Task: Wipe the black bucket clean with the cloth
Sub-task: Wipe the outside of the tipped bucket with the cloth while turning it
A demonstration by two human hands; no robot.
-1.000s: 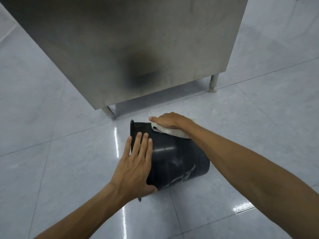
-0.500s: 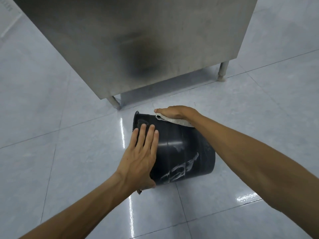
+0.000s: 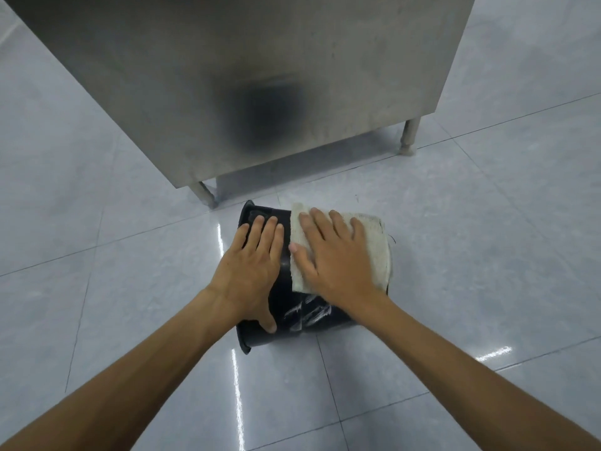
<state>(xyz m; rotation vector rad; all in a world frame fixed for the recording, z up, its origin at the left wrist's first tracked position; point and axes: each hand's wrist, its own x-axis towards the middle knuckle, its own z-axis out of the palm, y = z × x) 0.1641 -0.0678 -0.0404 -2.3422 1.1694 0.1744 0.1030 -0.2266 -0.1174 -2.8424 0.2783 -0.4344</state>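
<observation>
Two hands on the job, both flat. Right hand (image 3: 335,262): fingers straight and spread, palm pressing the off-white woven cloth (image 3: 374,242) onto the bucket wall, no pinch. Left hand (image 3: 250,275): fingers straight, lying on the bare wall just beside the cloth's left edge, thumb down the near side. It's bracing, not gripping.

Black round plastic bucket (image 3: 276,336) lies on its side on the floor, rim to the left, base end to the right under the cloth.

Step, as I read it: mid-wipe on the outer wall, top face covered by the cloth. White smeary streaks (image 3: 309,315) show on the near side of the bucket, below the cloth, so that patch isn't clean.

Next move likely needs:
- drag the cloth toward the near side over the streaks, or roll the bucket to bring them up
- left hand must hold firm: a round wall on glossy tile will roll or skid under side load
- inside of the bucket is hidden, state unknown

Surroundings: glossy pale grey floor tiles (image 3: 130,288) with thin grout lines and light glare around the bucket. Beyond the bucket, a brushed stainless-steel cabinet (image 3: 325,43) on short tubular legs (image 3: 408,138), with a dark blurred patch (image 3: 266,115) on its panel; stain or reflection, can't tell.
</observation>
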